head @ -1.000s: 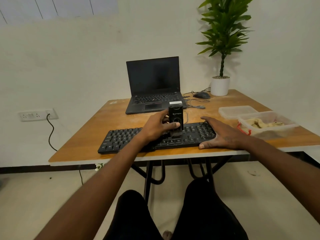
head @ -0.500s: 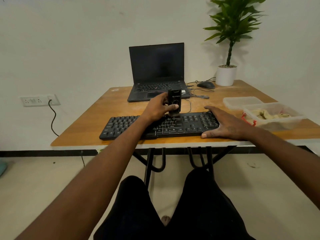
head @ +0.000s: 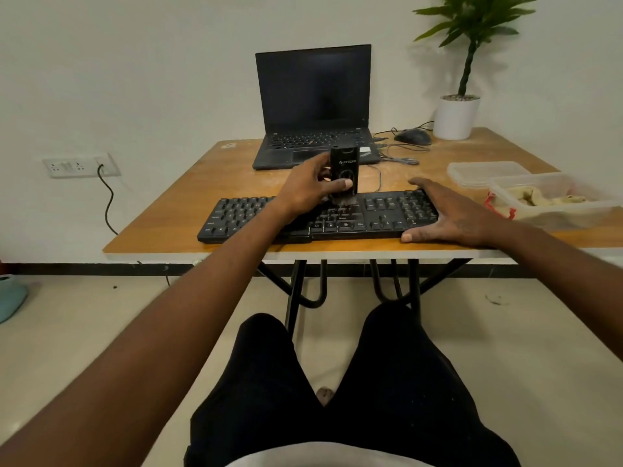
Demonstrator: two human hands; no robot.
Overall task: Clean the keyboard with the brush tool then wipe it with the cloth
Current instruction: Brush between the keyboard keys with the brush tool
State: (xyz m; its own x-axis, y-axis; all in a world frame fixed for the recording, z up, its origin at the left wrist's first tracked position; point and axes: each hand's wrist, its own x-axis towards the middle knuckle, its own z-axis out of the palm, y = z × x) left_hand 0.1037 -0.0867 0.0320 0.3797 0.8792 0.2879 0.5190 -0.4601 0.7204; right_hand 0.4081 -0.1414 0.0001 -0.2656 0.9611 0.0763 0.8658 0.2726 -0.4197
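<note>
The wooden table fills the middle of the frame, with the black keyboard lying along its near edge. My right hand rests flat and open on the keyboard's right end, fingers spread. My left hand grips the brush tool upright at center frame, thumb pressed on its front; its bristles seem to touch the keys, though blur hides the contact. At right, the cloth sits in a clear container.

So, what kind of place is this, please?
Probably a plain home or office work corner: a wooden table against a bare wall, with an open laptop, a potted plant and a wall socket.
</note>
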